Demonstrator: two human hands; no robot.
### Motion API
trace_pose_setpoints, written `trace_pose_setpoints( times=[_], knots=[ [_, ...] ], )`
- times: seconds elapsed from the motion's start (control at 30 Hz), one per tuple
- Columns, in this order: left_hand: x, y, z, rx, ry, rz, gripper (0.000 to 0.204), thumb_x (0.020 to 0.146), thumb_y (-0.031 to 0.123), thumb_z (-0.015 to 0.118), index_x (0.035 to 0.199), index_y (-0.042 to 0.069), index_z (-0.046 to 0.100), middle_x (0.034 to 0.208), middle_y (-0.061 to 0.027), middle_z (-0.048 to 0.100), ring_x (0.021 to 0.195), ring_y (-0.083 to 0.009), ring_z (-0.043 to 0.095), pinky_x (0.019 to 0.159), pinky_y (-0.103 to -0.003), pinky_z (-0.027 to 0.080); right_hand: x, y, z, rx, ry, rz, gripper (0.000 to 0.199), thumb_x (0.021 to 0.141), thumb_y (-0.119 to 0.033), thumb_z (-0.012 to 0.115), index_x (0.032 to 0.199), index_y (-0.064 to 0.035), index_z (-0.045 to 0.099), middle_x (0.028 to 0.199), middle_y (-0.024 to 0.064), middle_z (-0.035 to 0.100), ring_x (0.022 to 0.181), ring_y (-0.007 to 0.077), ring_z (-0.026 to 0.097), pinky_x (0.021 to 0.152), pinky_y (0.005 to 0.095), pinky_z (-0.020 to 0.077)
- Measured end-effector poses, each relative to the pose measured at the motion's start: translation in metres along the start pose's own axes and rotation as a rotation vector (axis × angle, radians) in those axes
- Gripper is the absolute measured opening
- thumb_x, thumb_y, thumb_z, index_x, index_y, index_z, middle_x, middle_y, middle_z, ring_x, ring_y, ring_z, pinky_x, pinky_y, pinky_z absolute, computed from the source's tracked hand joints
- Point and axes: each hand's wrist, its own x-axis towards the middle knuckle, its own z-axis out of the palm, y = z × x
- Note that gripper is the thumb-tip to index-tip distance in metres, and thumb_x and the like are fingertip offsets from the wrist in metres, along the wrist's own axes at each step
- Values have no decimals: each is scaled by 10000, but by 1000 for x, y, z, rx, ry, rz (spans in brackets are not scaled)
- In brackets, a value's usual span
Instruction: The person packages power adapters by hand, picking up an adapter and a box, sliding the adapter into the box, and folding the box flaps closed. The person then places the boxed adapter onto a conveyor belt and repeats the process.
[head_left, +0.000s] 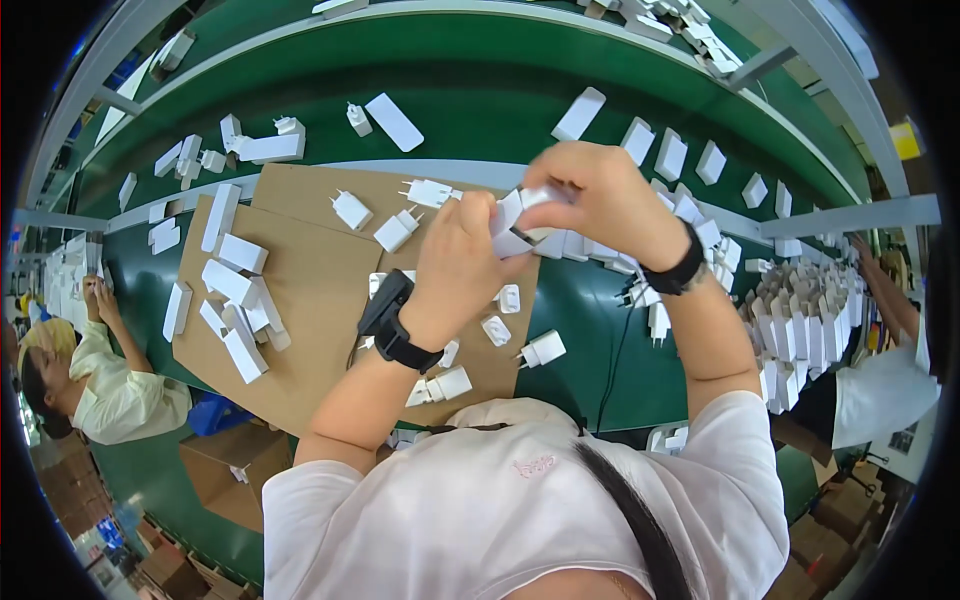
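Note:
My left hand (462,262) and my right hand (600,200) meet above the cardboard sheet (310,290), both closed on one small white box (512,222). The left fingers pinch its lower left side, the right fingers cover its top. Whether anything is inside the box is hidden. A black band sits on each wrist, and the left one carries a black device (385,305). White plug adapters (542,349) lie loose on the sheet just under my hands. Small white boxes (235,285) are piled at the sheet's left side.
A green conveyor belt (480,90) runs behind the sheet with white boxes scattered on it. Folded white cartons (805,325) stand packed at the right. One person (100,385) works at the left, and another person's arm (885,290) reaches in at the right. Brown cardboard boxes (230,470) sit below.

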Motion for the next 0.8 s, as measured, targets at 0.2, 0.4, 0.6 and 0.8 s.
trace_pose_setpoints(
  times=[0.2, 0.4, 0.6, 0.8],
  knots=[
    [-9, 13, 15, -358, 114, -439, 613, 592, 194, 807, 960, 18, 349, 814, -159, 482, 723, -303, 531, 624, -366, 443, -28, -9, 20, 708, 556, 184, 143, 761, -70, 690, 844, -28, 582, 1067, 105, 607, 886, 122, 588, 662, 218, 461],
    [0, 1, 22, -505, 192, -500, 650, 588, 206, 815, 982, 28, 330, 861, -165, 488, 735, -296, 534, 637, -364, 447, -26, -5, 36, 314, 233, 318, 602, 754, -96, 691, 1285, -78, 408, 1128, 107, 569, 982, 181, 563, 744, 257, 467],
    [48, -73, 31, 5, 2, -44, 494, 607, 182, 780, 996, 50, 505, 971, -125, 540, 943, -313, 508, 756, -404, 425, 6, 115, 49, 861, 82, 758, 620, 779, -96, 666, 1324, -97, 370, 779, 30, 602, 688, 95, 546, 561, 225, 442],
    [98, -213, 47, 564, -172, 61, 388, 675, 47, 675, 1033, 173, 593, 1081, -60, 540, 1036, -304, 488, 814, -431, 393, 32, 266, 54, 347, 65, 1016, 723, 745, -130, 657, 1372, -35, 308, 978, 135, 621, 783, 207, 608, 635, 302, 495]
  ],
)
